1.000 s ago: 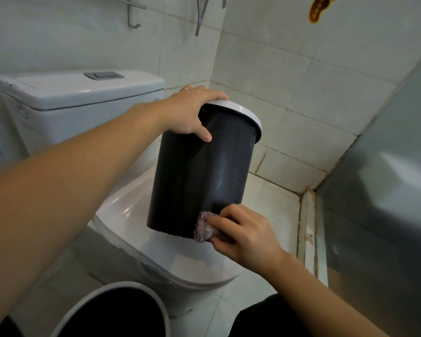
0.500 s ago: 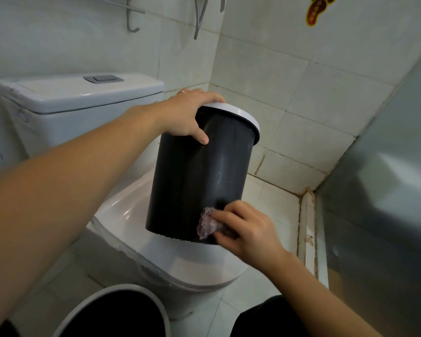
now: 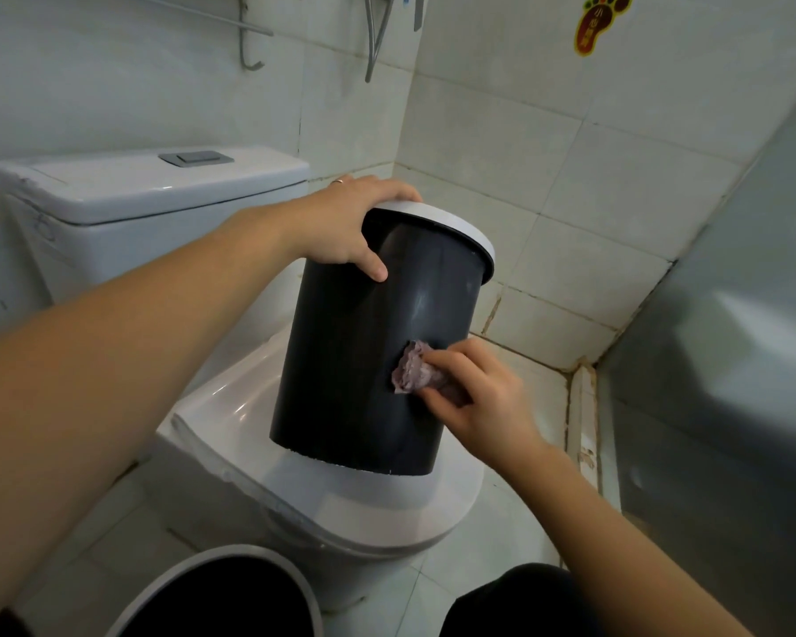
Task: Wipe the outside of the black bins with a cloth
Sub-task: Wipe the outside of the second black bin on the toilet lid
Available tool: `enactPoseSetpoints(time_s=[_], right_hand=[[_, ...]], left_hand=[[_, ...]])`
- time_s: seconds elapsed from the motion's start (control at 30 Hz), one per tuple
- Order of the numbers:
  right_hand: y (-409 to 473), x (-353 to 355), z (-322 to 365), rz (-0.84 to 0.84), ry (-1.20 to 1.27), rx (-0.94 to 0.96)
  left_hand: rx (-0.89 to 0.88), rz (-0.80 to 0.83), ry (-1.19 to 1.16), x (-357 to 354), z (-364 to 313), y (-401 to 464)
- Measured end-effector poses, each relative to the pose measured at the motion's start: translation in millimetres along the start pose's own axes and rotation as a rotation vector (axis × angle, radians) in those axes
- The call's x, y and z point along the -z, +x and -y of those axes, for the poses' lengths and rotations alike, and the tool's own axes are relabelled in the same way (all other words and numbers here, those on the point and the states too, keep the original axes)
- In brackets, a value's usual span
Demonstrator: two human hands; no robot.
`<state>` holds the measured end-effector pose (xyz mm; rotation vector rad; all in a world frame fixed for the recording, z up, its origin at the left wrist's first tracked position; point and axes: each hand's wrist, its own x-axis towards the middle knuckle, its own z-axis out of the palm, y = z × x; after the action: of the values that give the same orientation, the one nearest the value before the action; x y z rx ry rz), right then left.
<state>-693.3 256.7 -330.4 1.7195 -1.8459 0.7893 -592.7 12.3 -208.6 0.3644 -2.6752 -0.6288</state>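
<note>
Nearest, a second bin (image 3: 212, 595) with a pale rim stands on the floor. On the closed toilet lid (image 3: 258, 434), the black bin (image 3: 355, 360) tilts; the right hand (image 3: 483, 402) pinches a purplish cloth (image 3: 412, 372) against its side. The left hand (image 3: 345, 227) grips its white rim (image 3: 460, 232). Beyond, the cistern (image 3: 125, 195). A foot-shaped sticker (image 3: 596, 20) on the wall is unreadable.

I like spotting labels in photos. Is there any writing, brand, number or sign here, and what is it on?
Foot-shaped sticker on the wall tile: a few yellow characters, too small and blurred to read.
Bin, cloth, toilet tank: no writing visible.
</note>
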Motion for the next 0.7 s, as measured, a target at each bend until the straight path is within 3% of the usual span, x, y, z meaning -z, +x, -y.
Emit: enactPoseSetpoints(time_s=[0.33, 0.57, 0.7], right_hand=[[49.9, 0.2, -4.5, -0.148, 0.015, -0.226], [49.6, 4.6, 6.6, -0.118, -0.052, -0.069], [80.5, 15.5, 0.7, -0.172, -0.065, -0.2]], left_hand=[[0.014, -0.019, -0.045, 4.7, -1.1, -8.5], [-0.006, -0.01, -0.032, 5.5, 0.3, -12.1], [-0.035, -0.011, -0.01, 1.4, -4.0, -11.2]])
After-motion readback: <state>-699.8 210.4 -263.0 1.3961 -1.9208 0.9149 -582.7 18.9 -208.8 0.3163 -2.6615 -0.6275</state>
